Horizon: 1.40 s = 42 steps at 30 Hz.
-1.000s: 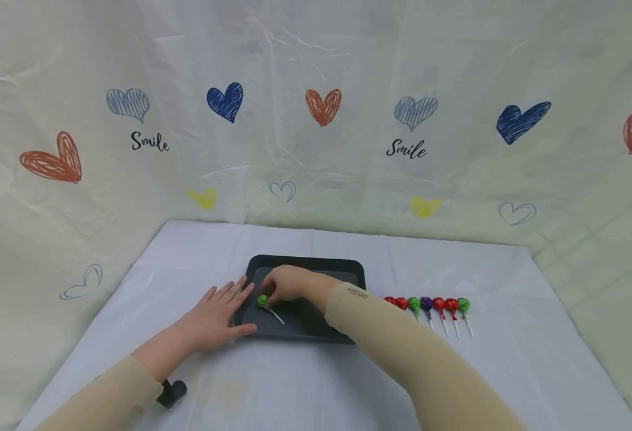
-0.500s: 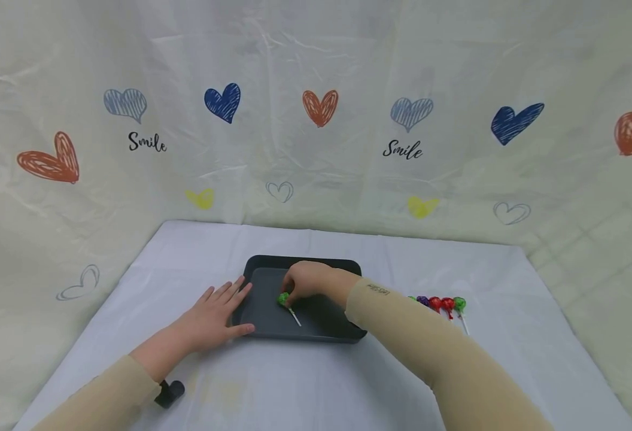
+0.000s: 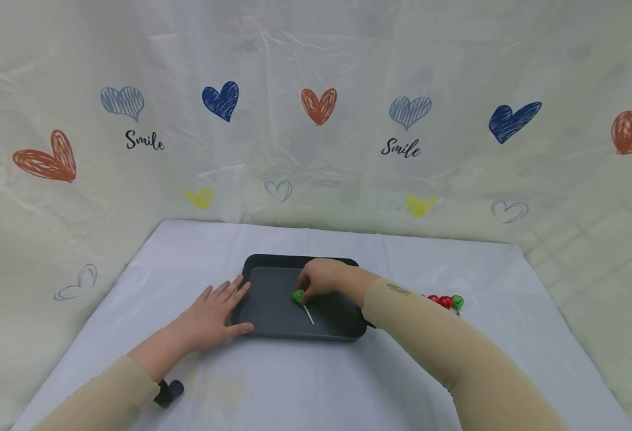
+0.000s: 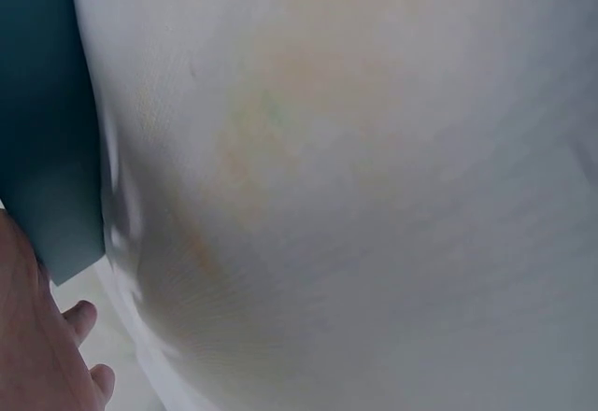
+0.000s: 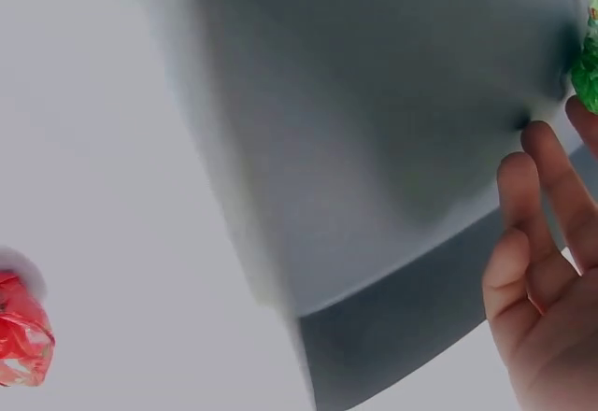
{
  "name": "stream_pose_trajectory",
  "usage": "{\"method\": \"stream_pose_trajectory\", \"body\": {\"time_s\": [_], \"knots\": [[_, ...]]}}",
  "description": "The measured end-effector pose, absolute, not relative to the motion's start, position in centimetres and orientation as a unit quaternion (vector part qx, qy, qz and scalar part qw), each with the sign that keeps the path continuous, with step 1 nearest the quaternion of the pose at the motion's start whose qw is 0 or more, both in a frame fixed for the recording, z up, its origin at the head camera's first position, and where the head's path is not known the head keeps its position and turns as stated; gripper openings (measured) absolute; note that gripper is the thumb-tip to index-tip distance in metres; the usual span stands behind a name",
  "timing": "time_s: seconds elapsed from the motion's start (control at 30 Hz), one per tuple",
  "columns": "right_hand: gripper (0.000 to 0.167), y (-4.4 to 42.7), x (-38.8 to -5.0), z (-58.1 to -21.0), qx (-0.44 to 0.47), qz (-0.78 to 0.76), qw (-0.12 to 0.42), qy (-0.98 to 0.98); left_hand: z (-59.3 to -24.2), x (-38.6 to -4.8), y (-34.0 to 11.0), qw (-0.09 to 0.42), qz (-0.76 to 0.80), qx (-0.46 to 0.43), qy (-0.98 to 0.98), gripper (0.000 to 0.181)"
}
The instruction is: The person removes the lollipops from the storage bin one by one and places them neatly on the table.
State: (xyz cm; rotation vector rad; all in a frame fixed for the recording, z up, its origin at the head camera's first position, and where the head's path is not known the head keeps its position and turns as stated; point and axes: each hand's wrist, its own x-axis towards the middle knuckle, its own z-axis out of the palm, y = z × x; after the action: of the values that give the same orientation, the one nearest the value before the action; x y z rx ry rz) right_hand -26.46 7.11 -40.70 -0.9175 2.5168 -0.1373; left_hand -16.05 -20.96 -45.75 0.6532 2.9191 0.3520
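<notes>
A dark grey baking tray (image 3: 273, 328) lies on the white-covered table. Inside it my right hand (image 3: 321, 277) pinches a green-wrapped lollipop (image 3: 298, 296) by its head, the white stick pointing toward me. In the right wrist view the green lollipop (image 5: 587, 70) shows at the right edge, by the fingertips of my right hand (image 5: 551, 262). My left hand (image 3: 210, 317) rests with spread, straight fingers on the tray's left rim. The left wrist view catches only part of that left hand (image 4: 42, 336) beside the tray's edge.
Right of the tray, partly behind my right sleeve, lie red lollipops (image 3: 445, 301) and another green lollipop (image 3: 458, 301). A red one (image 5: 21, 332) shows in the right wrist view. Near my left sleeve is a small black object (image 3: 169, 393). A heart-printed sheet (image 3: 348, 179) hangs behind the table.
My right hand has moved right across the tray with the green lollipop, from the left side to about the middle. More of the lollipop row is now covered by the sleeve. The left hand stays put.
</notes>
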Motion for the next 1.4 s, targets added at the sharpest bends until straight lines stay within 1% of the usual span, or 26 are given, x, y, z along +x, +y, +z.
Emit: {"method": "stream_pose_trajectory", "body": {"time_s": [0.23,0.47,0.53,0.83,1.17,1.4], "knots": [[0.032,8.3,-26.6,-40.1,-0.343,-0.073,0.227,0.909,-44.9,-15.8,-20.7,0.079,0.103,0.211,0.969,0.095],[0.038,9.1,-27.2,-39.8,-0.347,-0.103,0.213,0.908,-45.2,-16.0,-20.7,0.072,0.113,0.213,0.968,0.096],[0.037,9.2,-27.3,-39.9,-0.352,-0.109,0.211,0.905,-45.4,-16.1,-20.7,0.073,0.109,0.209,0.969,0.096],[0.033,8.4,-27.4,-40.2,-0.366,-0.112,0.207,0.9,-45.1,-16.0,-20.7,0.079,0.102,0.211,0.969,0.096],[0.032,7.1,-27.3,-40.3,-0.37,-0.091,0.23,0.896,-45.1,-15.9,-20.6,0.075,0.11,0.209,0.969,0.095],[0.029,6.8,-27.6,-41.0,-0.388,-0.075,0.228,0.89,-45.1,-15.9,-20.7,0.074,0.119,0.217,0.966,0.094]]}}
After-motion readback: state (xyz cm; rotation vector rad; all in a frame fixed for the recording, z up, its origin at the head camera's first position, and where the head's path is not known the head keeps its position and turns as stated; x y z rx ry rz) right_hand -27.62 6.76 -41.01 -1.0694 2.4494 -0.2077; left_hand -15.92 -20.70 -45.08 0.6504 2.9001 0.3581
